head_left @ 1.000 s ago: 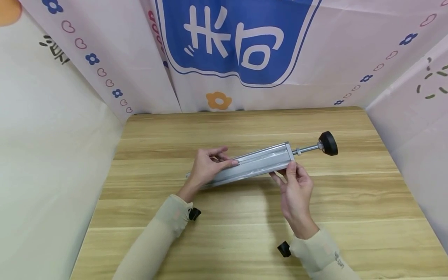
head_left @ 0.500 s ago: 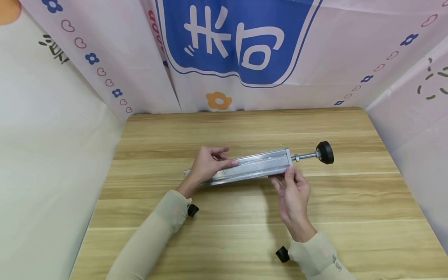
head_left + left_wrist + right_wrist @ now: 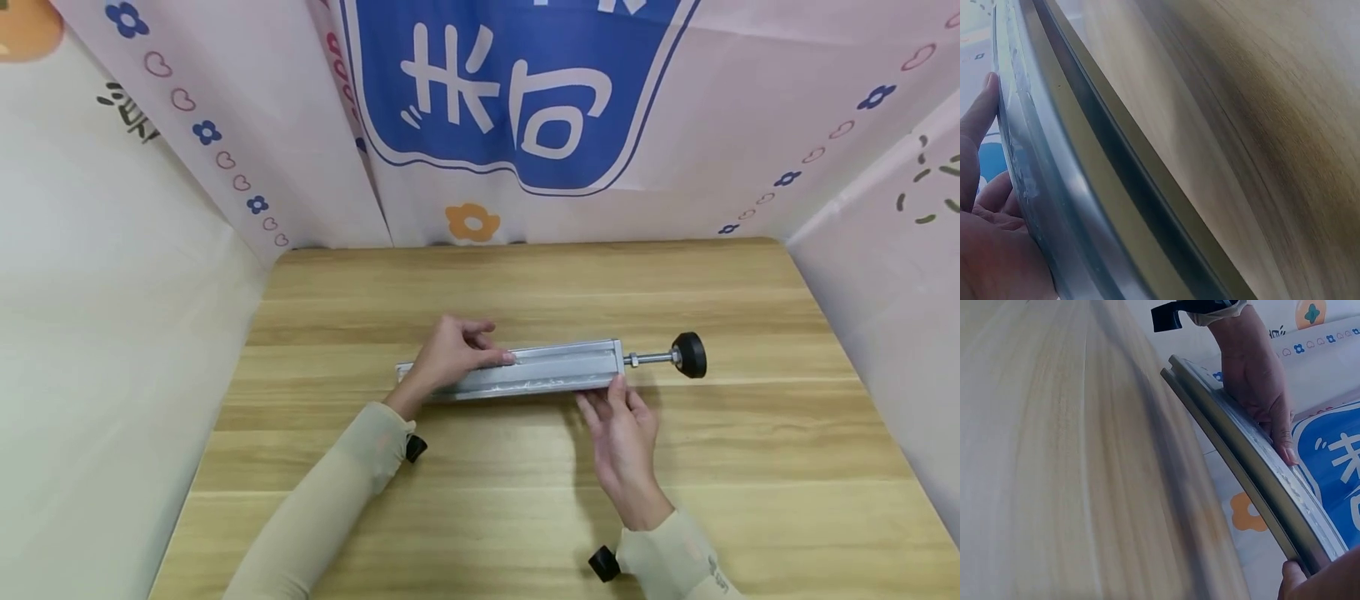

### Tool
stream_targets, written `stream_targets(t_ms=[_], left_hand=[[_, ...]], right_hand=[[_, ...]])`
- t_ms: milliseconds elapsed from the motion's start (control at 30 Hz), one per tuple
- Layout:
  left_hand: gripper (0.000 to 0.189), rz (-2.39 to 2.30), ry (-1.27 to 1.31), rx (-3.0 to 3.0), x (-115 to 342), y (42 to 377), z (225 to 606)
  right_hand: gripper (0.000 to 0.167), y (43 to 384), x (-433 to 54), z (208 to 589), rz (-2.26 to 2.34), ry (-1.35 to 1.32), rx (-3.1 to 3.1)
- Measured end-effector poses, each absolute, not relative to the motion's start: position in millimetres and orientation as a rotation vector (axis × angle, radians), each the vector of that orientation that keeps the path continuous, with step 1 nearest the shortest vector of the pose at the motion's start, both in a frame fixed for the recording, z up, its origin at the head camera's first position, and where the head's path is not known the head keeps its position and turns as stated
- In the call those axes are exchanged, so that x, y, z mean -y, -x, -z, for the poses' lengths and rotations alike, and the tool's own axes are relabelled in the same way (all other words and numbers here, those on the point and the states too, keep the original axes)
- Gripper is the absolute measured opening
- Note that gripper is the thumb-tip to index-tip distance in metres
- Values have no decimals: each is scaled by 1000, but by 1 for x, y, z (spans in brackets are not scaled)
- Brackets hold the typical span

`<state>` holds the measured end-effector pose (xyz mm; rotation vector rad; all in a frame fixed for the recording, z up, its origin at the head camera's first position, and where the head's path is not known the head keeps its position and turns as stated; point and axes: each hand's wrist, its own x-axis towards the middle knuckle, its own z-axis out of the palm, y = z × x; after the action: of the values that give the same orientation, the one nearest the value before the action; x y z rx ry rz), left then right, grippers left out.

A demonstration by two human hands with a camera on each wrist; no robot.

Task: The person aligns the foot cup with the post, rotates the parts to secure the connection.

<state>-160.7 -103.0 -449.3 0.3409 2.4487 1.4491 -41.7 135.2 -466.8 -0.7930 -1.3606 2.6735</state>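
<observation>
A silver aluminium profile [image 3: 558,365] lies crosswise in the head view, held above the wooden table. From its right end sticks a threaded rod [image 3: 654,357] with a nut and a black levelling foot [image 3: 689,355]. My left hand [image 3: 450,354] lies over the left part of the profile, thumb along its upper face and other fingers curled toward the far edge. Near the right end my right hand [image 3: 626,442] grips the near edge, thumb on the side and fingers beneath. The right wrist view shows a long groove along the profile's side [image 3: 1241,456].
The wooden table [image 3: 487,517] spreads under both hands. A printed white cloth [image 3: 637,208] with a blue emblem hangs behind it, and pale cloth sides stand left and right. A black wrist camera [image 3: 604,564] sits by the right cuff, another [image 3: 416,448] by the left.
The profile's right end and black foot have swung toward me, so it now lies nearly straight across. My right hand has come down with it; my left hand has barely moved.
</observation>
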Motion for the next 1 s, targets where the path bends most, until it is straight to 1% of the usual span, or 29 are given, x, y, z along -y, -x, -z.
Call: stream_targets(t_ms=[100, 333, 500, 1000], left_hand=[[66, -1416, -335, -2462, 102, 163, 452], [68, -1333, -339, -2483, 102, 169, 459], [70, -1332, -349, -2469, 103, 170, 464], [67, -1272, -337, -2479, 98, 175, 471]], right_hand=[[62, 41, -135, 471, -2718, 807, 1319], [68, 43, -135, 479, -2830, 811, 1226], [67, 43, -133, 485, -2826, 825, 1206], [65, 46, -136, 490, -2792, 869, 1224]])
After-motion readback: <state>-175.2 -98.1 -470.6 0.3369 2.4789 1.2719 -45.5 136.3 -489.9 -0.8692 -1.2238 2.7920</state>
